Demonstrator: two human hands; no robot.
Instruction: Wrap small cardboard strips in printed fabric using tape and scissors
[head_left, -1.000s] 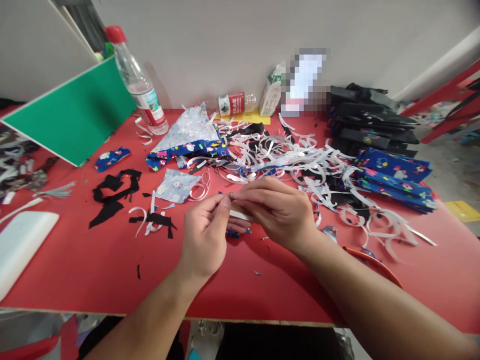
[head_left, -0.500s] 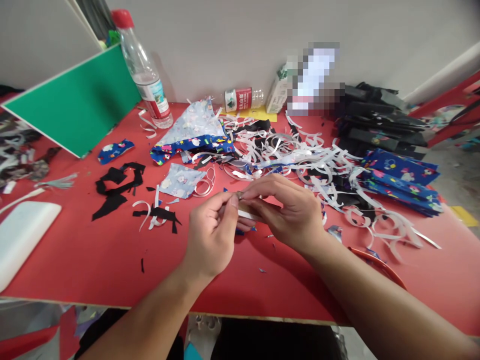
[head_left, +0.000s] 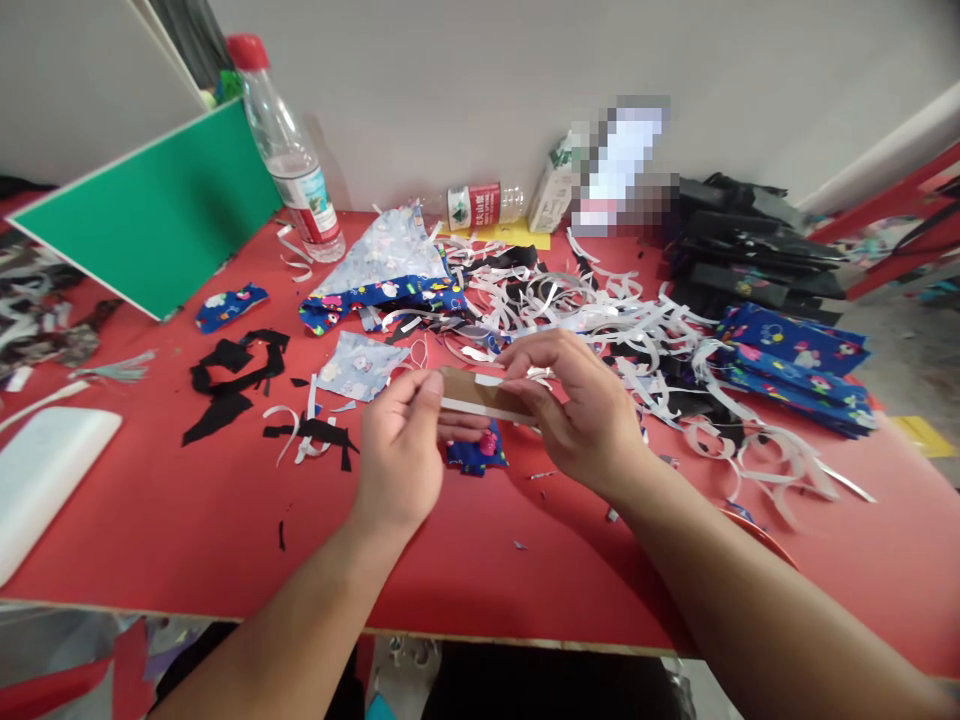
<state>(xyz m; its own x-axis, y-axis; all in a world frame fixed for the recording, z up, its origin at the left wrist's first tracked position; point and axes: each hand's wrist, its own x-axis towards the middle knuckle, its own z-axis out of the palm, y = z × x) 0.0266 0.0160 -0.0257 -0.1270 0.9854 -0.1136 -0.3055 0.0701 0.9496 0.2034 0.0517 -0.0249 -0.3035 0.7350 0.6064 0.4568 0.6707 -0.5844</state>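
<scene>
Between my two hands is a flat brown strip that looks like cardboard (head_left: 469, 390), with a white band along its near edge. My left hand (head_left: 405, 440) pinches its left end, thumb on top and fingers underneath. My right hand (head_left: 581, 415) grips the right end, and a small white piece (head_left: 489, 380) shows at its fingertips. Below the strip, a small blue patterned cloth piece (head_left: 478, 452) lies on the red table (head_left: 480, 570). A pale grey-blue cloth piece (head_left: 360, 365) lies just left of and beyond my left hand.
Curled white strips (head_left: 570, 300) and black scraps (head_left: 232, 375) litter the table. A clear bottle with a red cap (head_left: 304, 195) stands beside a green board (head_left: 154, 205). Stacked blue cloth pieces (head_left: 802, 365) and black pieces (head_left: 757, 235) lie right; a white device-like slab (head_left: 60, 480) lies left.
My hands have moved apart, showing more of the brown strip between them. The blue cloth piece beneath is now more exposed. The camera view has shifted slightly.
</scene>
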